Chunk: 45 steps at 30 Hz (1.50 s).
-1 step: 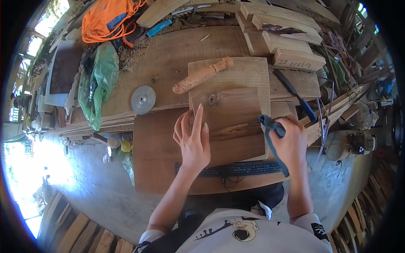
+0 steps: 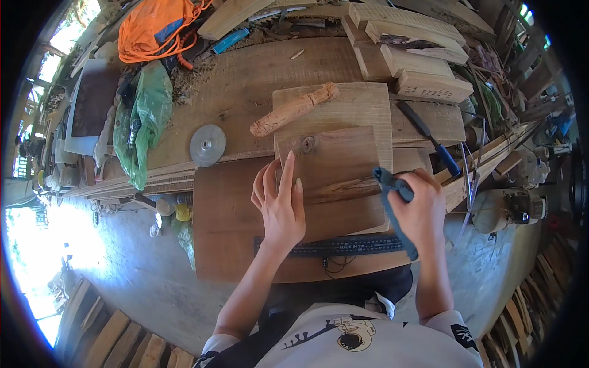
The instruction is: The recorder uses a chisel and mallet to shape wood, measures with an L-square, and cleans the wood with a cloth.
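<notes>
A dark brown board (image 2: pixel 343 156) with a knot and a cracked streak lies on a paler board (image 2: pixel 331 92). My left hand (image 2: pixel 279 205) rests on the dark board's left side, its fingers stretched and apart, the index pointing toward the knot. Bunched in my right hand (image 2: pixel 421 202) is a dark blue-green cloth (image 2: pixel 392 211). It is at the board's right edge, one end hanging down toward me. Whether the cloth touches the wood, I cannot tell. Across the pale board's far left corner lies a rough, reddish-tan stick-like piece (image 2: pixel 294 110).
A black ruler (image 2: pixel 350 246) lies along the near side. To the left are a round metal disc (image 2: pixel 208 145) and a green plastic bag (image 2: pixel 150 104). A blue-handled tool (image 2: pixel 432 141) lies right, below stacked wood blocks (image 2: pixel 417 58). An orange bundle (image 2: pixel 153 27) sits far left.
The cloth in my right hand has shifted very slightly to the left, and its upper end looks a little fuller. My left hand stays in place on the board.
</notes>
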Motion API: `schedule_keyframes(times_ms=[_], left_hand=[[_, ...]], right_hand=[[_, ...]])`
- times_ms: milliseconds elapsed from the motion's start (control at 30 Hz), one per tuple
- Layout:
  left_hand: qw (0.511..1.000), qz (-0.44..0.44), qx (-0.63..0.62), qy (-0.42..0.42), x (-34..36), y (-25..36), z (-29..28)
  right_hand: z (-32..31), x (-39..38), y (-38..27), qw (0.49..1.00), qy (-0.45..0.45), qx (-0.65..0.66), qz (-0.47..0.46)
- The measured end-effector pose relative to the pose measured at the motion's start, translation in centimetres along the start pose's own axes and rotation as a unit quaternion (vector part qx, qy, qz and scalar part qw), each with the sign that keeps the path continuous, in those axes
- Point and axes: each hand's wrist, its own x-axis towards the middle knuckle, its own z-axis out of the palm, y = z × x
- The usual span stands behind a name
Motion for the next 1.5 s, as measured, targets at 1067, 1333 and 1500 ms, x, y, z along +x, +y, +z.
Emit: schedule_keyframes(times_ms=[1067,1333,1500], left_hand=[[1.000,-0.008,-0.007,-0.004,-0.2,0.0,0.0],[1.000,-0.012,-0.017,-0.009,-0.2,-0.2,-0.1],[1.000,-0.012,-0.025,-0.007,-0.2,-0.3,0.1]], right_hand=[[0.2,-0.3,0.6,0.996,0.008,0.085,0.038],[2.8,-1.2,0.6,0.996,0.003,0.084,0.043],[-0.5,-0.1,3.1,0.987,0.063,0.091,0.114]])
